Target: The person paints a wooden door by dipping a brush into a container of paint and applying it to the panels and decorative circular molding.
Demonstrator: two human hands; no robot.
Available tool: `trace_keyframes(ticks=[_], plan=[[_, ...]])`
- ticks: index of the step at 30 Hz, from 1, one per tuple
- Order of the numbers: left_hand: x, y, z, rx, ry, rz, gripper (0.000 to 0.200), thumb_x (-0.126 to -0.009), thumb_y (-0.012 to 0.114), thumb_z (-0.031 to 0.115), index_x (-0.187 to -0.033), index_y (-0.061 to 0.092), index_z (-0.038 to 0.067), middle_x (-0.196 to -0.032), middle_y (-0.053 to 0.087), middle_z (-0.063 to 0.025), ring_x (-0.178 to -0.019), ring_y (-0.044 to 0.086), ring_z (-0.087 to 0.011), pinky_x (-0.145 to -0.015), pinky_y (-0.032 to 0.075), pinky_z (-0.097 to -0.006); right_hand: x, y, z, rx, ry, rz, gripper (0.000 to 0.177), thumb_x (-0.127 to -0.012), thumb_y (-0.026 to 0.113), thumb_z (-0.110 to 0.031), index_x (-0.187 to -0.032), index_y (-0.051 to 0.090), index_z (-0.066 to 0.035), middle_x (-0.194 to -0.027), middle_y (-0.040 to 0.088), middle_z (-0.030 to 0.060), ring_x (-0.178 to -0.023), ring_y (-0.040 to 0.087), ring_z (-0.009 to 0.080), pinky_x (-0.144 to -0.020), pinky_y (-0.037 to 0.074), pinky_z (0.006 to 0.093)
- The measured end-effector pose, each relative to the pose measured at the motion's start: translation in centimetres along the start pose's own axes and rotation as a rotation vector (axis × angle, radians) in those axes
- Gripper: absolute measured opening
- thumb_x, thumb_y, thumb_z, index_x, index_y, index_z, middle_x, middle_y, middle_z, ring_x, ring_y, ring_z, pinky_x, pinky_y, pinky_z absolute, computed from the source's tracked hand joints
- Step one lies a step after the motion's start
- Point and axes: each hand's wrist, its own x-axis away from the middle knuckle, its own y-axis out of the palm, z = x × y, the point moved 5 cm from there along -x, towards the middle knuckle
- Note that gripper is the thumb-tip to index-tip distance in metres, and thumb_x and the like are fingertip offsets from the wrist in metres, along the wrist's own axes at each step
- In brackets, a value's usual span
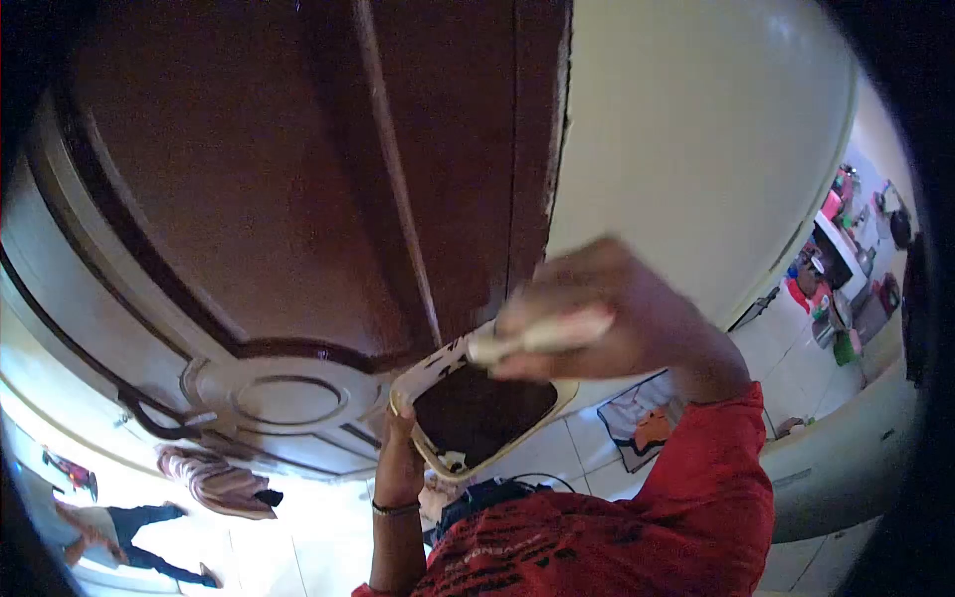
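Observation:
My left hand (398,438) grips the rim of a pale plastic container (453,470), which is tilted and smeared with dark drips. Inside it lies dark brown paint (482,408). Above the container's far right rim, my right hand (617,318) is closed around a paintbrush (542,336) with a pale handle and a reddish end. Motion blurs this hand and the brush, and the bristles cannot be made out. Right in front stands a panelled door (269,179), glossy dark brown over its upper part and paler brown around the lower oval moulding.
A cream wall (696,129) adjoins the door on the right. A black door handle (159,418) and a draped cloth (219,483) are at left. Another person (129,532) is at lower left. A patterned mat (642,423) lies on the tiles; kitchenware (836,308) stands far right.

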Motion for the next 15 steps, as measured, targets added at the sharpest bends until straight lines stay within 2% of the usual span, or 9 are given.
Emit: trace_keyframes(ticks=[1,3,4,6,10,11,12,13,15], plan=[[0.1,-0.1,-0.1,0.005,-0.006,0.023,0.051,-0.102,0.047,0.034,-0.141,0.037,0.003,-0.137,0.05,-0.0117,-0.126,0.05,-0.0226,-0.106,0.04,-0.0387,0.9,2.1,0.4,-0.044,0.025,-0.116,0.027,-0.086,0.069,-0.03,-0.076,0.058,-0.008,-0.068,0.061,0.0116,-0.063,0.062,0.0333,-0.059,0.049,0.0431],[0.1,0.1,-0.1,-0.029,-0.023,0.022,0.059,-0.1,0.044,0.045,-0.141,0.038,0.002,-0.14,0.049,-0.0136,-0.127,0.05,-0.0266,-0.107,0.039,-0.0408,2.5,4.8,1.1,-0.117,0.074,-0.303,0.021,-0.083,0.073,-0.029,-0.087,0.068,-0.009,-0.074,0.065,0.0062,-0.065,0.063,0.0268,-0.059,0.05,0.038],[0.2,0.2,-0.1,-0.023,-0.02,0.025,0.058,-0.1,0.046,0.044,-0.141,0.038,0.004,-0.14,0.049,-0.0132,-0.126,0.05,-0.0256,-0.106,0.042,-0.0402,3.4,6.0,1.7,-0.136,0.074,-0.311,0.021,-0.083,0.073,-0.029,-0.087,0.068,-0.009,-0.074,0.065,0.0062,-0.065,0.063,0.0268,-0.059,0.05,0.038],[1.0,-0.5,-0.6,-0.031,-0.018,0.046,0.059,-0.099,0.048,0.043,-0.142,0.038,0.004,-0.14,0.049,-0.0131,-0.126,0.05,-0.0255,-0.105,0.042,-0.0401,5.5,9.5,3.1,-0.219,0.155,-0.583,0.025,-0.086,0.069,-0.033,-0.086,0.066,-0.008,-0.07,0.061,0.0087,-0.067,0.062,0.0293,-0.062,0.048,0.0404],[0.5,-1.4,-0.8,-0.082,0.021,0.005,0.061,-0.097,0.053,0.041,-0.143,0.036,0.004,-0.14,0.049,-0.0128,-0.127,0.05,-0.0252,-0.105,0.043,-0.0396,5.9,11.1,3.7,-0.29,0.206,-0.678,0.028,-0.088,0.066,-0.033,-0.083,0.064,-0.006,-0.068,0.06,0.0105,-0.068,0.062,0.0299,-0.063,0.047,0.0407],[-0.2,-1.1,-0.7,-0.096,0.037,-0.024,0.061,-0.097,0.054,0.041,-0.143,0.036,0.005,-0.14,0.049,-0.0127,-0.127,0.05,-0.0251,-0.105,0.043,-0.0395,5.8,11.2,3.9,-0.373,0.23,-0.615,0.029,-0.089,0.065,-0.034,-0.082,0.064,-0.005,-0.067,0.059,0.0113,-0.067,0.062,0.0295,-0.062,0.046,0.0405],[0.6,-0.5,-0.5,-0.082,-0.072,0.05,0.061,-0.097,0.054,0.04,-0.144,0.035,0.005,-0.14,0.048,-0.0124,-0.128,0.049,-0.0256,-0.106,0.042,-0.0392,5.9,11.2,4.0,-0.454,0.253,-0.549,0.031,-0.089,0.064,-0.034,-0.081,0.063,-0.005,-0.066,0.058,0.0121,-0.067,0.062,0.0292,-0.062,0.045,0.0402],[0.6,0.1,-0.4,-0.085,-0.066,0.029,0.061,-0.097,0.054,0.04,-0.144,0.035,0.005,-0.14,0.048,-0.0124,-0.128,0.049,-0.0256,-0.106,0.042,-0.0392,5.8,11.0,4.1,-0.433,0.255,-0.54,0.031,-0.089,0.064,-0.034,-0.081,0.063,-0.005,-0.066,0.058,0.0121,-0.067,0.062,0.0292,-0.062,0.045,0.0402],[0.5,0.4,0.1,-0.152,0.029,0.037,0.06,-0.098,0.052,0.039,-0.144,0.034,0.005,-0.14,0.049,-0.0121,-0.128,0.049,-0.0257,-0.106,0.041,-0.0395,6.2,11.6,4.2,-0.365,0.246,-0.738,0.033,-0.089,0.065,-0.036,-0.083,0.065,-0.004,-0.071,0.063,0.0125,-0.069,0.062,0.0283,-0.064,0.047,0.0386]])
